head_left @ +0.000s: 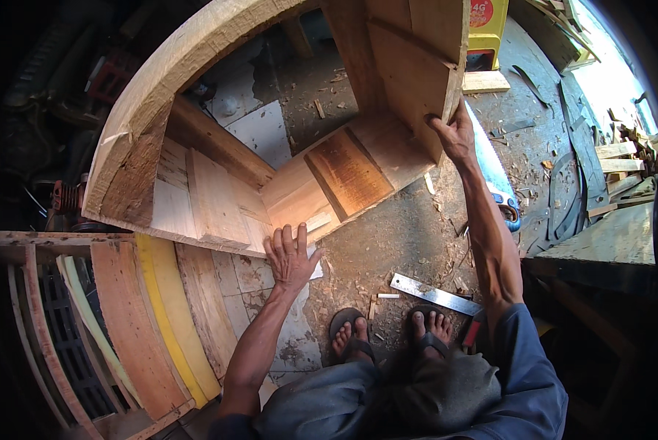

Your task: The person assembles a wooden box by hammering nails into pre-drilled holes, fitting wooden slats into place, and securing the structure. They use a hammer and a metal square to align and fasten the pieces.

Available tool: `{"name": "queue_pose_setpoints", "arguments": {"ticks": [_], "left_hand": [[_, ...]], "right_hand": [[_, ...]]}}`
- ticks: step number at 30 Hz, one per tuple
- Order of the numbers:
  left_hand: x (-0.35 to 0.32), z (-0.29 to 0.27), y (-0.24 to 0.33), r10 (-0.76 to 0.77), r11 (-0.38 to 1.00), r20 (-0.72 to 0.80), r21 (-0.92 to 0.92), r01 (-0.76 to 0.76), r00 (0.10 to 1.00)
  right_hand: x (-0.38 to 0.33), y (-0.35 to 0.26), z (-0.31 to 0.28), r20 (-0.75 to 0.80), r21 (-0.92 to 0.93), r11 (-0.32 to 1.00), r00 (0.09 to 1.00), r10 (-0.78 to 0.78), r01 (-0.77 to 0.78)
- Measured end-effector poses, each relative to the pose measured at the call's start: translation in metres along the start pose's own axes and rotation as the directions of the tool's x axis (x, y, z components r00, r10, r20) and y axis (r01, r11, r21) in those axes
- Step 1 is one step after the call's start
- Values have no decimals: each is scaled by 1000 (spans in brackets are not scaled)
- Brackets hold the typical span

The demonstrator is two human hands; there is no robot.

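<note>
A large wooden frame (336, 192) with one curved side stands tilted in front of me, made of light and brown boards. My left hand (292, 258) rests on its near lower edge, fingers stretched and spread over the wood. At the right, my right hand (455, 136) grips the edge of the frame's upright side panel, the thumb on the inner face and the other fingers mostly hidden behind it. A darker brown board (349, 174) lies across the inside of the frame.
A handsaw (490, 165) lies right of the frame. Near my feet is a metal square (435, 293). A slatted wooden piece with a yellow strip (169, 308) stands at left. Offcuts (622, 169) and a worktop (615, 235) are at right; shavings litter the floor.
</note>
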State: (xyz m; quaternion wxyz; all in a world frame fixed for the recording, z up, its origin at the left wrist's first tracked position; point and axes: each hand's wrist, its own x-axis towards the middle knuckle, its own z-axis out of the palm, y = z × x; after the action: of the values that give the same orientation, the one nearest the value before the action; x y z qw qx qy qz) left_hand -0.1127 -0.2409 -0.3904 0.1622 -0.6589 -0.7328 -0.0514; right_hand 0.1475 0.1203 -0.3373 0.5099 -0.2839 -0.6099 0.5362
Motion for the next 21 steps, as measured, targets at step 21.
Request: {"name": "queue_pose_setpoints", "arguments": {"ticks": [21], "left_hand": [[67,-15,-26,24,937,747,-249,246,664]], "right_hand": [[-47,10,-2,-71,-164,975,988,137,-147]]}}
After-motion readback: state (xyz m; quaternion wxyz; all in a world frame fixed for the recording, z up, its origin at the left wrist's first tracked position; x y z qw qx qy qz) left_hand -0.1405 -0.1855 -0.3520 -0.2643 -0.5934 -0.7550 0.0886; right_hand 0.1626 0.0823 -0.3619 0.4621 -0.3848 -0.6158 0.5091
